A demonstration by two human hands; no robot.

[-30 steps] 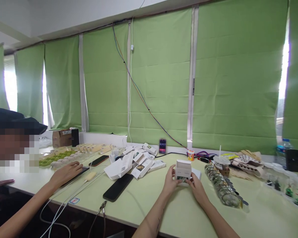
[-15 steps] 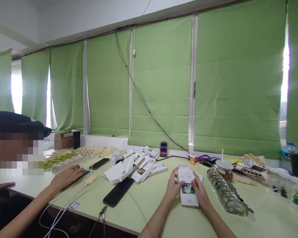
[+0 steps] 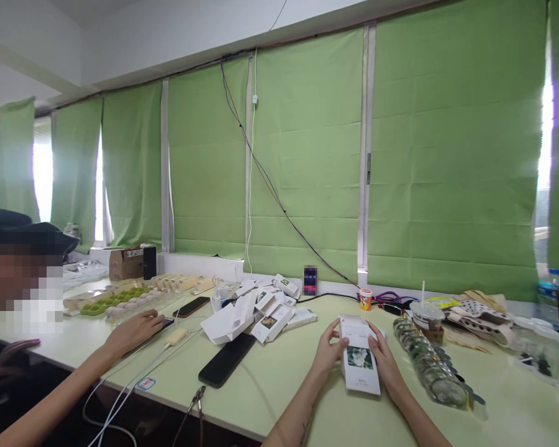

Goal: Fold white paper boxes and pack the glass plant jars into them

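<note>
A white cardboard box (image 3: 362, 377) with a white-flower picture and small print is held over the table in front of me, its far end flap standing up. My left hand (image 3: 328, 349) grips its left edge, the thumb lying on the printed face. On the opposite edge my right hand (image 3: 386, 359) is closed, with its thumb on the face too. Both sets of fingers are partly hidden behind the box. To the right of my hands lies a row of clear round containers (image 3: 431, 366).
Several white boxes (image 3: 269, 323) are heaped left of centre behind a black phone (image 3: 227, 360). A co-worker's hand (image 3: 137, 330) rests on another phone at the left. Cables (image 3: 135, 379) hang over the front edge. A lidded cup (image 3: 427, 315) stands at the right.
The box has turned and tilted slightly between my hands, its near end swinging a little to the right. Both hands keep hold of it. The whole view has shifted slightly.
</note>
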